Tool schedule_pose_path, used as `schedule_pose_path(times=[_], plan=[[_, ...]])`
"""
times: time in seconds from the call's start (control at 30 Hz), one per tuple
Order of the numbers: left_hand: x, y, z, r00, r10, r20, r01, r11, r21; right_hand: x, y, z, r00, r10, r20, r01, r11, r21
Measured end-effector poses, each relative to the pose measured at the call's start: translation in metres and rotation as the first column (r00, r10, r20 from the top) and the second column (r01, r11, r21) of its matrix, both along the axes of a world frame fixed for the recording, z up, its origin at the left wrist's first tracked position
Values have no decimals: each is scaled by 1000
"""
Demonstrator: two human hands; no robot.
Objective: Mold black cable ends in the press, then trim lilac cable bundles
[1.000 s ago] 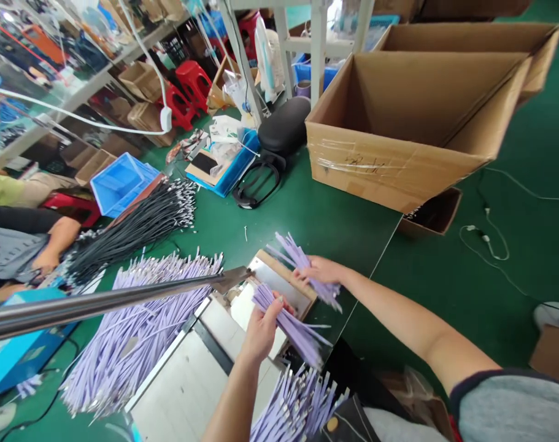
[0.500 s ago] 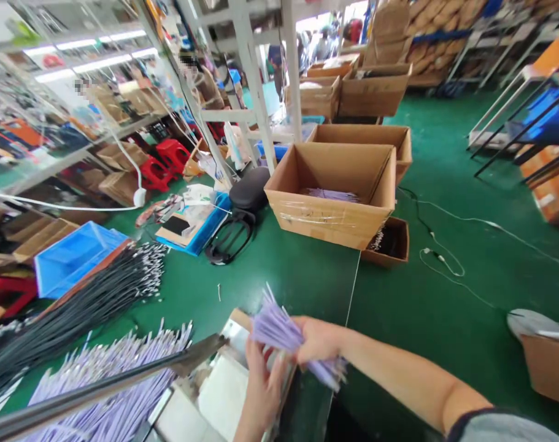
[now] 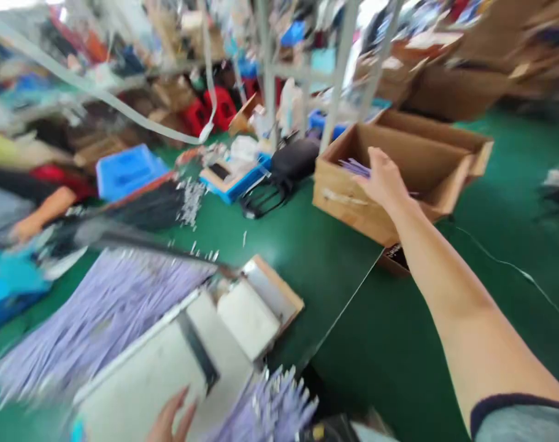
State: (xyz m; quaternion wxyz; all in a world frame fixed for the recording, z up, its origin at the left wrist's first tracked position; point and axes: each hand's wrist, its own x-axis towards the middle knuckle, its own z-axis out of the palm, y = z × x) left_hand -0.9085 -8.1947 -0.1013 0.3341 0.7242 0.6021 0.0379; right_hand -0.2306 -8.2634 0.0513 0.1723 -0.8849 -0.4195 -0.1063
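My right hand (image 3: 386,176) is over the open cardboard box (image 3: 353,205), its arm stretched out from the right. Thin purple cables (image 3: 354,167) stick out between its thumb and fingers; the rest of the bundle is hidden behind the hand and box wall. My left hand (image 3: 172,420) is low in the view with its fingers apart, holding nothing, above a pale machine top (image 3: 154,374). Close to it, at the bottom edge, lies a bunch of purple cables (image 3: 272,402) with metal-looking ends. A large spread of purple cables (image 3: 99,307) lies left of the machine.
A dark bar (image 3: 154,245), blurred, crosses above the purple spread. Black cables (image 3: 145,205), a blue bin (image 3: 129,172) and a blue tray (image 3: 235,178) are on the green floor. Another person's arm (image 3: 46,212) reaches in at left. White frame posts (image 3: 341,73) stand behind the box.
My right hand has moved forward from the machine to the cardboard box with purple cables. My left hand has come away from the bundle and dropped lower left. The view has shifted.
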Motion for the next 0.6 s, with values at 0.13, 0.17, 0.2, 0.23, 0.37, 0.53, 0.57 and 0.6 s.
schedule_pose_path(times=[0.13,0.17,0.2,0.23,0.37,0.53,0.57,0.6], plan=[[-36,-32,17,978,-121,-169,115,992,-46,-155,-20,-71,894,424,-147,-392,897,204],[-42,-36,14,970,-134,-205,124,991,-58,-201,-26,-87,803,538,-255,-493,841,224],[-47,-38,9,958,-157,-242,146,987,-65,-249,-32,-102,686,619,-382,-579,783,228],[-51,-40,5,944,-187,-272,177,982,-63,-297,-38,-116,540,673,-505,-677,704,214],[-63,-50,-2,898,-308,-316,294,951,-94,-452,-46,-154,208,630,-749,-921,384,67],[-81,-68,8,822,-518,-238,478,854,-206,-523,-45,-153,352,603,-715,-936,210,-283],[-85,-71,10,798,-559,-225,517,827,-220,-528,-45,-149,369,588,-720,-927,180,-328],[-87,-75,12,777,-591,-218,547,805,-231,-533,-45,-144,383,565,-730,-919,151,-365]])
